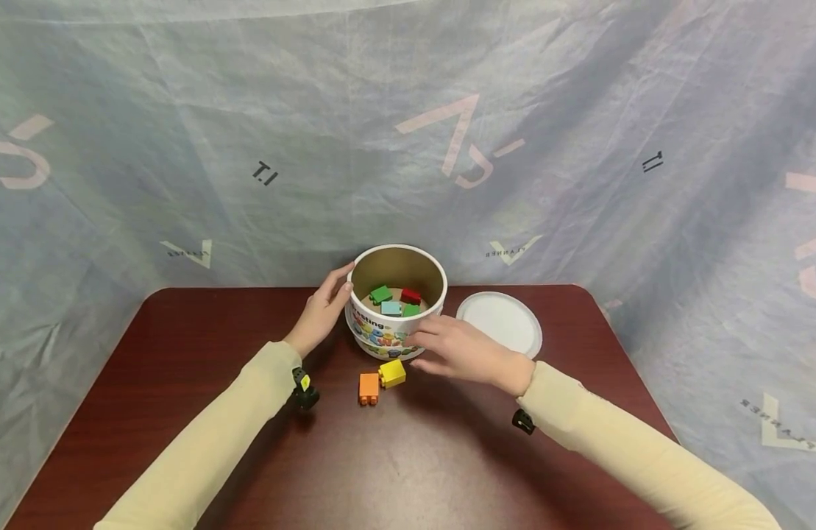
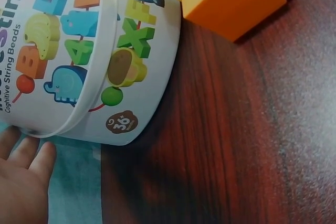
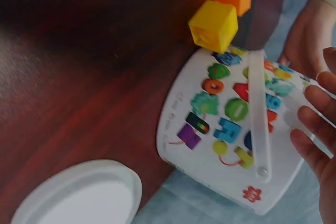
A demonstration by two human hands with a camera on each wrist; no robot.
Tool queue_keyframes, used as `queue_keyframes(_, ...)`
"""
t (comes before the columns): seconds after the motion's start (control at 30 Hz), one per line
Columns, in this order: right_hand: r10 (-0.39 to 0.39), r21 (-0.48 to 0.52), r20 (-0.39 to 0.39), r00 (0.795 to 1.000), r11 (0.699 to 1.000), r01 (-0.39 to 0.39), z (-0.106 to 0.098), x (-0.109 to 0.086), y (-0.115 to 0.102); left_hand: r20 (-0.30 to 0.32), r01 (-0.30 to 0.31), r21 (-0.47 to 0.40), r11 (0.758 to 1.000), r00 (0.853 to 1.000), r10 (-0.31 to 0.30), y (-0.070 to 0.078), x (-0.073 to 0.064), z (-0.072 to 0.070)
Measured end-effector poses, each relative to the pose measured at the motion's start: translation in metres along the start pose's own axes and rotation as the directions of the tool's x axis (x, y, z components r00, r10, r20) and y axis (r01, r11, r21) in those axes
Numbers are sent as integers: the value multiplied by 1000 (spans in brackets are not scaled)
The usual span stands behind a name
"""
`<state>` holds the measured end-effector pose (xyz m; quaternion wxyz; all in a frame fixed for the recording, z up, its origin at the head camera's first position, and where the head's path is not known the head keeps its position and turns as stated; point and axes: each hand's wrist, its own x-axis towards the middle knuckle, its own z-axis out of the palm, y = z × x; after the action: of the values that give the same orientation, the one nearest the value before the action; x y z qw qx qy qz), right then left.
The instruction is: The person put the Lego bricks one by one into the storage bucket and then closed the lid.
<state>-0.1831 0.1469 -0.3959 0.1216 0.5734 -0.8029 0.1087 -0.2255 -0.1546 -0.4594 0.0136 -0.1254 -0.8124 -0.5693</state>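
A white bucket (image 1: 361, 324) with printed letters and animals stands at the back of the table. Inside it lie several toy blocks: a light blue block (image 1: 391, 308), a red block (image 1: 410, 296) and green ones (image 1: 381, 294). My left hand (image 1: 320, 315) touches the bucket's left side, fingertips at the rim. Over the bucket's front right wall, my right hand (image 1: 463, 350) hovers with spread fingers and nothing in them. In front of the bucket sit a yellow block (image 1: 393, 373) and an orange block (image 1: 369, 387), side by side.
A round white lid (image 1: 500, 322) lies on the table to the right of the bucket. The bucket's white strap handle (image 3: 258, 119) hangs down along its front. A grey printed cloth (image 1: 315, 147) hangs behind the dark red table (image 1: 394, 464).
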Motion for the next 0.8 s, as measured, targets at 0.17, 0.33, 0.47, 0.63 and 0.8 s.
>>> queue_keyframes(0.17,17,25,60,998,1000,-19,9,-4,-2,-4,12,-4,1000,1000,-12,6,-1,0)
queue_keyframes(0.33,12,35,74,997,999,-15,21,-7,-2,3,21,-15,1000,1000,-21,27,-9,-3)
queue_keyframes(0.47,-1,33,62,998,999,-1,30,-10,0,11,22,0,1000,1000,-22,44,-16,-5)
queue_keyframes(0.63,19,25,71,997,999,-21,39,-13,0,16,20,0,1000,1000,-20,48,-18,-5)
queue_keyframes(0.8,51,34,96,994,998,-54,49,-15,0,9,7,3,1000,1000,-7,39,-13,-3)
